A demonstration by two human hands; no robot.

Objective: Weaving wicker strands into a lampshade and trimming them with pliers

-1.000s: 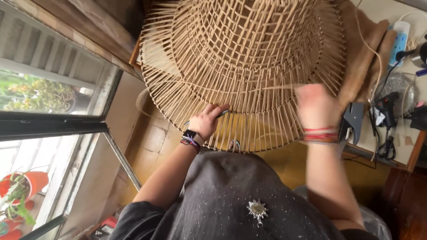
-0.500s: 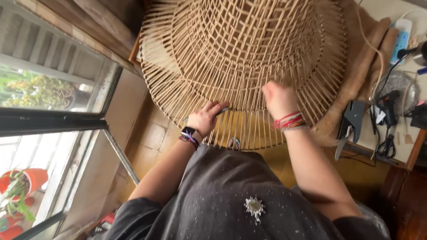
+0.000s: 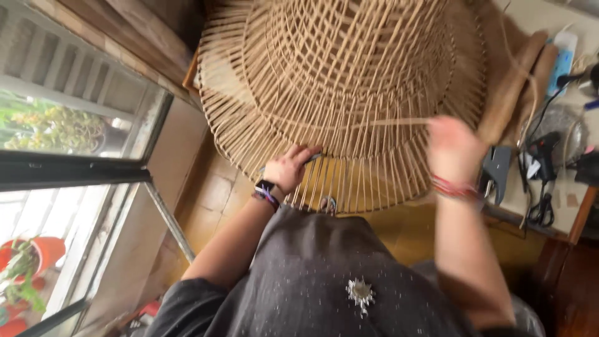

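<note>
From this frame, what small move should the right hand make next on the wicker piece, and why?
Probably draw the loose strand snug across the spokes. The right hand pinches its end, pulled out sideways over the woven frame, while the left hand braces the lower spokes, so the strand looks not yet seated.

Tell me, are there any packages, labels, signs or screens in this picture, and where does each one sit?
White and blue tube or bottle: upper right on the work table, slim, lying lengthwise; any label is too small to make out.
Wrist device: on the left hand's wrist, small and dark, its face not readable.
No signs or other screens show.
</note>
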